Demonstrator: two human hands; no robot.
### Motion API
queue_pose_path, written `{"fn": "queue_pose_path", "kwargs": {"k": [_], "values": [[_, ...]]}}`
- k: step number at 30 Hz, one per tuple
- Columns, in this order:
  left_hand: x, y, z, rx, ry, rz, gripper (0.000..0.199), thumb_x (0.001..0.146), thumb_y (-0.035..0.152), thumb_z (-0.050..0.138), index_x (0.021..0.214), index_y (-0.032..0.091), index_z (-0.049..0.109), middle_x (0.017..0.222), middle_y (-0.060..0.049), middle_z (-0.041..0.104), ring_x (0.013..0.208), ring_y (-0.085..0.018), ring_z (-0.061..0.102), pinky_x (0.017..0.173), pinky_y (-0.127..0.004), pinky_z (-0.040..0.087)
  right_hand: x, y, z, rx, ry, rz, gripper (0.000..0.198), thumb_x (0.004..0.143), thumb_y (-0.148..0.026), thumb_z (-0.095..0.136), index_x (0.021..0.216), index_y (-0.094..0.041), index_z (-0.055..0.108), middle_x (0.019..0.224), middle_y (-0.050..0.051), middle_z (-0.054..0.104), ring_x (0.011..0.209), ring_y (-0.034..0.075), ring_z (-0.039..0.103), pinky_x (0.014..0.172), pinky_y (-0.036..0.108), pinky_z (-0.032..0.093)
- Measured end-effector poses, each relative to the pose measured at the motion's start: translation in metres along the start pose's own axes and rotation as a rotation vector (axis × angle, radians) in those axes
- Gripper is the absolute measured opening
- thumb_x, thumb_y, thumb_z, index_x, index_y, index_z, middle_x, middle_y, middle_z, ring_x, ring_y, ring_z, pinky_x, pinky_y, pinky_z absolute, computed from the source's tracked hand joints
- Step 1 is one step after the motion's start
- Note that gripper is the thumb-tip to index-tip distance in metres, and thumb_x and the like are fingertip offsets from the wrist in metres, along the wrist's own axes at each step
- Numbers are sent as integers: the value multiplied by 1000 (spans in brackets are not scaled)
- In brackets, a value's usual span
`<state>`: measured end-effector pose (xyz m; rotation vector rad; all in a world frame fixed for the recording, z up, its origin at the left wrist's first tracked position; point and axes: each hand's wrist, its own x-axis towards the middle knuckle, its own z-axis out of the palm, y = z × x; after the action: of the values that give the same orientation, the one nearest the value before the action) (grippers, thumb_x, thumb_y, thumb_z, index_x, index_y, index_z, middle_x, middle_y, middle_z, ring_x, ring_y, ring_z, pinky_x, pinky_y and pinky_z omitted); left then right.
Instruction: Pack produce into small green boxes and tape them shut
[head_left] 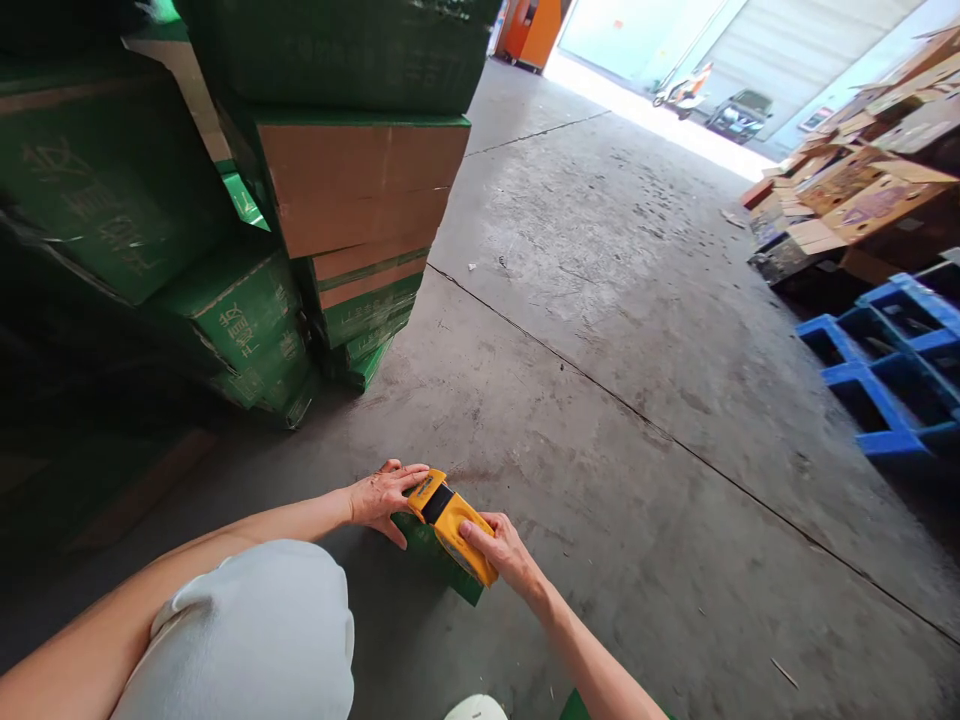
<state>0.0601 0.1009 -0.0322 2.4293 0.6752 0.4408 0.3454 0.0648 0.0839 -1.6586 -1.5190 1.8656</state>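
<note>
My right hand (pixel 504 550) is wrapped round a yellow tape dispenser (pixel 466 532), its thumb lying along the top. The dispenser is tilted, with a dark band across it near its front end. Beneath it is a green carton (pixel 466 585), mostly hidden by the dispenser and my hands. My left hand (pixel 381 500) lies flat with fingers spread over the carton's far left side. Its fingertips reach the dispenser's front end; whether they touch it I cannot tell.
Tall stacks of green cartons (pixel 247 310) rise at the left, close to my left arm. Opened brown cartons (pixel 862 205) and blue pallets (pixel 892 365) stand at the right. A seam crosses the grey concrete floor (pixel 600 480). Far off are an orange cabinet (pixel 531 35) and a scooter (pixel 684 90).
</note>
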Motion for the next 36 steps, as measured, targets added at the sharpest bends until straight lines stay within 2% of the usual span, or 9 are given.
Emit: {"fn": "queue_pose_path", "kwargs": {"k": [3,5,9,11,13,17,21,28,36], "values": [[-6,12,-12,-142,68,-148,41,88,44,79,127,33,77,157,-12,56,146,-38,49,121,-54,35,-1,0,-3,87,-38,20,73,72,-87,72,78,-14,69,66,0,57,60,12,46,55,24,34],[-6,18,-21,-385,143,-379,31,94,35,66,121,26,79,134,-12,70,127,-32,64,111,-47,47,-1,-1,-3,120,-45,27,73,70,-86,75,79,-14,69,66,0,58,59,12,47,55,23,34],[4,23,-38,-1212,128,-913,44,97,52,56,106,14,77,95,-10,78,84,-23,74,77,-35,57,0,-7,-1,122,-71,45,72,72,-85,74,82,-14,69,69,1,61,60,12,49,57,24,35],[9,25,-46,-1548,61,-992,54,89,65,68,100,13,77,96,-11,79,86,-23,75,77,-32,57,0,-13,-2,95,-113,70,74,73,-86,72,86,-14,69,70,1,62,61,13,50,57,24,36],[11,28,-52,-1713,12,-950,56,76,64,85,100,14,78,100,-10,80,91,-21,75,82,-32,57,-1,-21,-6,46,-159,98,74,75,-86,70,91,-14,71,72,1,63,62,14,52,57,24,38],[12,33,-58,-1780,18,-868,55,64,45,101,107,18,81,105,-8,80,94,-18,74,88,-31,56,0,-41,-16,-83,-246,142,74,78,-83,70,105,-15,74,86,4,71,73,18,61,61,24,43],[11,32,-55,-1849,30,-892,55,59,43,104,101,16,82,99,-6,79,88,-16,73,85,-30,56,5,-50,-12,-170,-265,157,69,79,-81,67,99,-15,73,83,5,72,68,18,62,58,24,44],[11,28,-48,-1906,103,-954,59,43,33,109,90,15,80,89,-4,78,80,-16,74,84,-32,58,11,-39,4,-286,-67,66,67,80,-83,61,77,-16,63,66,0,55,60,12,43,53,25,32],[16,25,-35,-1575,342,-998,54,47,48,103,80,14,76,74,-2,75,73,-16,70,73,-30,55,15,-40,9,-300,-27,112,62,80,-79,67,69,-19,58,62,0,54,58,13,45,50,25,30]]}}
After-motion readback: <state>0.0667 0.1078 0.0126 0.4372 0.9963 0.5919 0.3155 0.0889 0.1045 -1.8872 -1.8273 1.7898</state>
